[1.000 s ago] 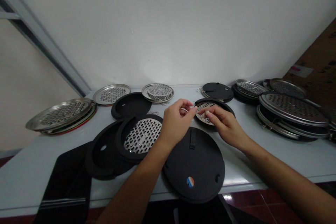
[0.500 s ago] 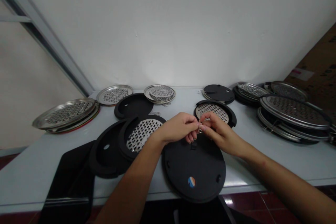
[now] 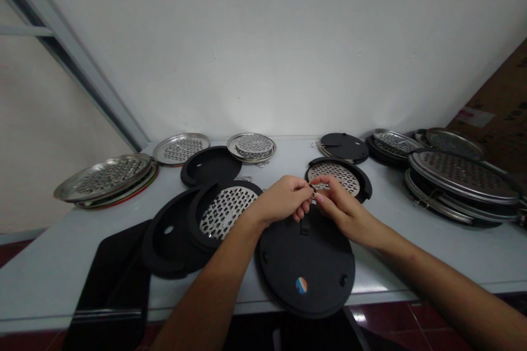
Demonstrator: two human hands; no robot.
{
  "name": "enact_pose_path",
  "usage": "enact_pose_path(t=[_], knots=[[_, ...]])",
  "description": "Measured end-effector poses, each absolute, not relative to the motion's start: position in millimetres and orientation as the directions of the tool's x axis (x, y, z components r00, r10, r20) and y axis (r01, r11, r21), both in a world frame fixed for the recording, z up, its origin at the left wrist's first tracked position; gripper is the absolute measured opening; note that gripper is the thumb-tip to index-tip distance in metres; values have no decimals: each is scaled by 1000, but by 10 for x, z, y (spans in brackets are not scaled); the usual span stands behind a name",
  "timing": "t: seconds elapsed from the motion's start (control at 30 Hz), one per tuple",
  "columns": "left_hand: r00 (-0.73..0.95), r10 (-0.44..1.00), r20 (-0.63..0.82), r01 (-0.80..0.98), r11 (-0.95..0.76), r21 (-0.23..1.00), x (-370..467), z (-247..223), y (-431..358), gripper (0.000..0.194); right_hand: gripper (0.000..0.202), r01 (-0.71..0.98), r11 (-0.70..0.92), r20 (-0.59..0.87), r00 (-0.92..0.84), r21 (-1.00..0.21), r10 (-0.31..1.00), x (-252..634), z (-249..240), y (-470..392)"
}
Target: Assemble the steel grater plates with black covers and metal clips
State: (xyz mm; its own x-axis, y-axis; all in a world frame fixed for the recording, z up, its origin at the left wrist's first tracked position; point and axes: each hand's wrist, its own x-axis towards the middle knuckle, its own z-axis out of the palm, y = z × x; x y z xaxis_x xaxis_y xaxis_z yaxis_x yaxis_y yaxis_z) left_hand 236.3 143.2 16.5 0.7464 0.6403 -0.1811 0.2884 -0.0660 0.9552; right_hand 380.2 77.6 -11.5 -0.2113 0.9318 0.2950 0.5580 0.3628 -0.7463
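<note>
A round black disc (image 3: 307, 263) with a blue and orange sticker lies at the table's front edge. Over its far rim, my left hand (image 3: 290, 197) and my right hand (image 3: 335, 203) meet fingertip to fingertip. Both hands pinch a small metal wire piece (image 3: 313, 193), mostly covered by the fingers. A black strap or tab (image 3: 304, 226) shows on the disc just below my left hand. Behind my right hand sits a perforated metal plate (image 3: 335, 177) in a black rim.
On the white table (image 3: 382, 263), left of the disc, are a perforated plate (image 3: 226, 211), black round trays (image 3: 171, 236) and a dark flat panel (image 3: 111, 279). Stacks of metal plates stand at the left (image 3: 105, 178) and right (image 3: 463, 175). A cardboard box (image 3: 502, 104) is at the far right.
The fingers have shifted slightly around the small metal piece, and the right fingertips have moved a little left. The view has moved very slightly; the disc stays in place.
</note>
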Motion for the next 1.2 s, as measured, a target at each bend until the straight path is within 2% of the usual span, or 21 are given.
enact_pose_path(t=[0.1,0.17,0.27,0.37,0.47,0.53,0.63,0.77,0.9,1.07,1.2], knots=[[680,695,-232,332,-11,943,2377,144,1470,21,16,777,420,390,-244,-469,888,3836,-132,797],[652,716,-248,366,-11,931,2385,128,1496,22,21,861,412,420,-270,-297,867,3859,-155,814],[611,758,-231,410,-53,911,2383,112,1481,22,28,921,355,415,-262,-164,871,3867,-190,829],[504,864,-2,533,-309,788,2353,86,1346,19,27,916,342,381,-246,-208,891,3842,-219,833],[498,830,252,665,-552,503,2312,12,1138,20,25,886,357,357,-245,-295,902,3811,-250,838],[545,789,283,689,-614,386,2294,-55,1029,25,25,878,346,352,-225,-330,909,3801,-274,842],[602,747,284,693,-665,279,2280,-128,970,31,22,856,334,349,-196,-395,916,3804,-309,847],[653,707,271,677,-705,209,2290,-131,972,29,16,825,316,348,-156,-469,924,3806,-335,844],[631,733,256,721,-675,156,2346,-105,895,32,17,826,312,382,-128,-470,915,3794,-337,851],[539,810,230,777,-584,235,2384,-134,803,46,18,814,332,382,-149,-476,912,3791,-340,873],[508,827,241,772,-561,298,2362,-179,824,46,16,813,355,389,-175,-462,905,3800,-346,868]])
